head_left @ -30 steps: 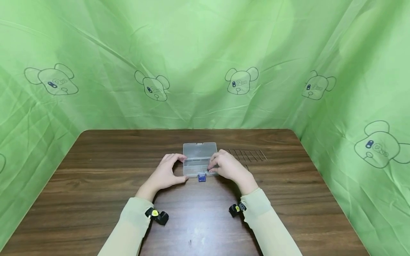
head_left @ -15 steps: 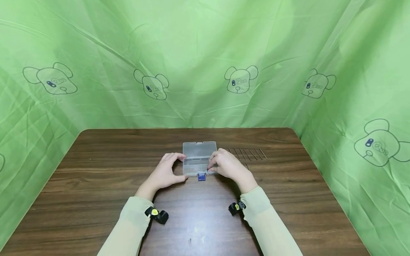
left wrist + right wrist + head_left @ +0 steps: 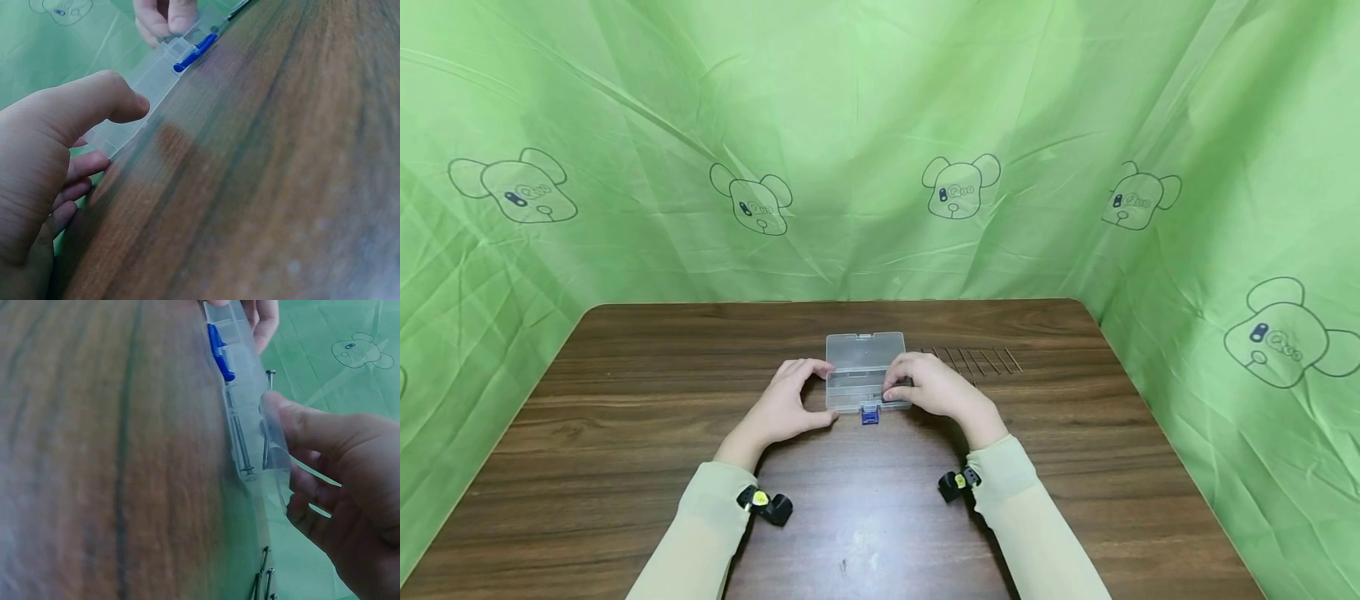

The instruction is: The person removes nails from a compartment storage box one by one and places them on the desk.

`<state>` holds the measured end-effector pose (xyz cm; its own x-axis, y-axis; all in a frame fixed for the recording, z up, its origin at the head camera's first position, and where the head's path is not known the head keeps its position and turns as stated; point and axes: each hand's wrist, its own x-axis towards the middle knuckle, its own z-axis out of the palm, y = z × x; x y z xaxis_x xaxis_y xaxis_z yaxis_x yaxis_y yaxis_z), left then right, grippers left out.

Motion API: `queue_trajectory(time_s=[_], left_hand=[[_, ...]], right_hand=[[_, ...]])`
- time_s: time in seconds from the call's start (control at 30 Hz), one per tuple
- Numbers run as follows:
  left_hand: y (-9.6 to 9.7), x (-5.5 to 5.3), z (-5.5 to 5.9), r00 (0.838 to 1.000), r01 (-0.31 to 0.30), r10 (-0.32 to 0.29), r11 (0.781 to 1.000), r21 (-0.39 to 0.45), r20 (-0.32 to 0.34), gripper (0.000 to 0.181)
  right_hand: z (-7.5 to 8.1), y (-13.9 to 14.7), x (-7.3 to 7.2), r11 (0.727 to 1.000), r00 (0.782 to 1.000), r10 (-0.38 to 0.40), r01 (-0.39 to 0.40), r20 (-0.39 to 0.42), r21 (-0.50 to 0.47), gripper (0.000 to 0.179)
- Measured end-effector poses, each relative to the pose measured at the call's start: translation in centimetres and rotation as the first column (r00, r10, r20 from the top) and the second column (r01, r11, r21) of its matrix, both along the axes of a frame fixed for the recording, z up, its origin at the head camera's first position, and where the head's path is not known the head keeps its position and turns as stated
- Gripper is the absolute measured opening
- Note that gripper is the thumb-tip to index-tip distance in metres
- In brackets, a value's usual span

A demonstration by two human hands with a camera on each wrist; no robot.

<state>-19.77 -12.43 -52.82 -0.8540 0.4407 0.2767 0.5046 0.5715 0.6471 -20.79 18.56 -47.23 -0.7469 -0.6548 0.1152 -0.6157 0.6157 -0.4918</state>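
Note:
A clear plastic storage box (image 3: 844, 402) with a blue latch (image 3: 869, 415) lies with its lid raised on the table. My left hand (image 3: 786, 404) holds its left end, thumb at the front corner and fingers at the back. Over the right part of the box is my right hand (image 3: 928, 385), fingertips together at the compartments. In the right wrist view, a nail (image 3: 270, 377) with a flat head shows beyond the right thumb, which seems to pinch it. Another nail (image 3: 240, 439) lies in the front compartment. The fingertips partly hide the box's contents.
Several loose nails (image 3: 988, 361) lie in a row on the table, right of the box. The wooden table (image 3: 625, 433) runs back to a green curtain (image 3: 857, 242) that hangs around it. Cameras are strapped to both wrists.
My right hand has shifted slightly over the box, and a thin metal piece now shows beside its fingertips. It covers more of the nearest loose nail. My left hand keeps its hold.

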Motion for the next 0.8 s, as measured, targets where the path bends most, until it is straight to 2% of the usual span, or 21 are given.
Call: queue_trajectory(time_s=[0.23,0.57,0.8], left_hand=[[0.0,-0.05,-0.08,1.0,0.002,-0.002,1.0,0.003,-0.016,0.071],[-0.1,-0.12,-0.73,1.0,-0.008,0.008,1.0,-0.002,0.005,0.071],[0.0,-0.29,-0.43,1.0,-0.007,0.007,1.0,-0.011,0.007,0.071]], right_hand=[[0.03,0.23,-0.17,0.995,0.998,-0.009,0.015,0.056,-0.096,0.005],[-0.04,0.51,-0.06,0.985,0.997,-0.027,0.038,0.072,-0.167,0.007],[0.69,0.74,0.05,0.978,0.995,-0.046,0.064,0.093,-0.197,0.01]])
